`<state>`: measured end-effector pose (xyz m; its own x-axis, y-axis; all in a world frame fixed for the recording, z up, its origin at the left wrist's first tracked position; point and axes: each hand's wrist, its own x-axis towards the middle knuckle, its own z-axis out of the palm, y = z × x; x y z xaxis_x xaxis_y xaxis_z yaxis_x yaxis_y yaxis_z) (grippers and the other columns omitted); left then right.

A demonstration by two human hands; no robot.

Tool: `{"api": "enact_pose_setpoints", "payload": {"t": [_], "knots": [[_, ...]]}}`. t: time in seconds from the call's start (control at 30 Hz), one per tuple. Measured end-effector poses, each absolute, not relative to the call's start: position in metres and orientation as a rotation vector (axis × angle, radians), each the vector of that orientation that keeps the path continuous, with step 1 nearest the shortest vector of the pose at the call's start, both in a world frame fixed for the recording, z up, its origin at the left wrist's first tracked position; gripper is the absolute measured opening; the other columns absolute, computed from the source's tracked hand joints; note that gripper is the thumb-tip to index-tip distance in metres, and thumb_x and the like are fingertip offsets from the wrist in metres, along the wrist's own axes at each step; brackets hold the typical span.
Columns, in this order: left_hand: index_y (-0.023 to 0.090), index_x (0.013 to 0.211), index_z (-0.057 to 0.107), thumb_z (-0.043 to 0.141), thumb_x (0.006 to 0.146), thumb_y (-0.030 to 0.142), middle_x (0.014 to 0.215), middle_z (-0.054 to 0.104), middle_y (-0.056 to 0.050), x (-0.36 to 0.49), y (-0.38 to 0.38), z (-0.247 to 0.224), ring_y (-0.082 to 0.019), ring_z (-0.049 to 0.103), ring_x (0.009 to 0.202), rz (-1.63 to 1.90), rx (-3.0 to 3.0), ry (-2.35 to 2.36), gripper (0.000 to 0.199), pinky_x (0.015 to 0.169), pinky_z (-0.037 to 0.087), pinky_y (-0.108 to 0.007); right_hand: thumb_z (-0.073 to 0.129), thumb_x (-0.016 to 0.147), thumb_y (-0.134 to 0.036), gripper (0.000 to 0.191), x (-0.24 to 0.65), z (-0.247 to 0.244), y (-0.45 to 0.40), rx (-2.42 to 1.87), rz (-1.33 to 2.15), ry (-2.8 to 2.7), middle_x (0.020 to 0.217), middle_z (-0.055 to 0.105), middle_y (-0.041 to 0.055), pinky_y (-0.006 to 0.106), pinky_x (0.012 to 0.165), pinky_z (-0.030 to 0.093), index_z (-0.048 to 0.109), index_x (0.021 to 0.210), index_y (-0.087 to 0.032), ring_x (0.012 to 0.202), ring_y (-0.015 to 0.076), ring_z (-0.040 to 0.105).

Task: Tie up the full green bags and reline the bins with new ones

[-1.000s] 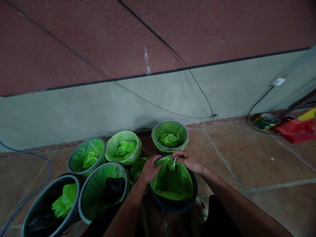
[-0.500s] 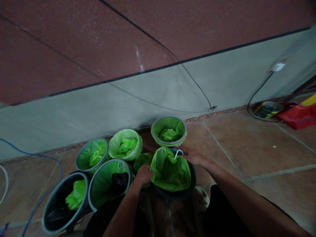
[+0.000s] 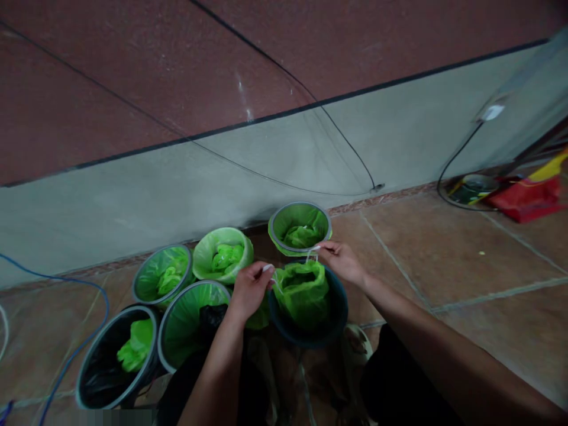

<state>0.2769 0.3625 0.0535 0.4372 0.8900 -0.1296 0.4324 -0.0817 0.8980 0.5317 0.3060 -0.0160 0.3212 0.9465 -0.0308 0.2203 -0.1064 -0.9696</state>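
Green bag [image 3: 308, 302] sits mostly within the dark bin [image 3: 339, 307]; my left hand [image 3: 249, 289] and right hand [image 3: 344, 261] each pinch its white drawstring [image 3: 312, 255]. Lined bins [image 3: 184, 331] crowd my left; bare floor [image 3: 412, 251] opens right.

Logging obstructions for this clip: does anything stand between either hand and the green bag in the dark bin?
Nothing visible does: the left hand and right hand pinch white drawstrings of the green bag.
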Motion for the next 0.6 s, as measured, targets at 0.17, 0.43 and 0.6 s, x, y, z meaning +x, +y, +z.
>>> {"api": "enact_pose_setpoints", "payload": {"t": [0.17,0.43,0.6], "knots": [[0.018,0.080,0.067,0.062,0.084,0.039,0.063,0.063,0.003,0.292,0.359,0.072,-0.010,0.057,0.058,0.753,1.628,1.004,0.022,0.058,0.046,-0.021,0.069,0.077,-0.045,0.026,0.501,0.033,0.312,-1.301,0.978,-0.935,0.084,0.073,0.0032,0.033,0.080,0.048,0.074,0.084,-0.020,0.081,0.0186,0.063],[0.017,0.076,0.065,0.062,0.084,0.042,0.062,0.063,0.003,0.309,0.367,0.072,-0.010,0.059,0.058,0.786,1.587,0.943,0.026,0.059,0.047,-0.021,0.071,0.076,-0.053,0.037,0.474,0.048,0.315,-1.130,1.304,-0.854,0.058,0.057,-0.0038,0.024,0.053,0.037,0.067,0.087,-0.018,0.053,0.0094,0.047],[0.017,0.075,0.064,0.062,0.083,0.040,0.061,0.063,0.003,0.315,0.373,0.064,-0.011,0.058,0.056,0.780,1.523,0.957,0.024,0.058,0.047,-0.021,0.074,0.075,-0.048,0.034,0.465,0.033,0.313,-1.166,1.568,-1.016,0.063,0.058,-0.0031,0.020,0.049,0.034,0.066,0.088,-0.018,0.055,0.0082,0.048]]}}
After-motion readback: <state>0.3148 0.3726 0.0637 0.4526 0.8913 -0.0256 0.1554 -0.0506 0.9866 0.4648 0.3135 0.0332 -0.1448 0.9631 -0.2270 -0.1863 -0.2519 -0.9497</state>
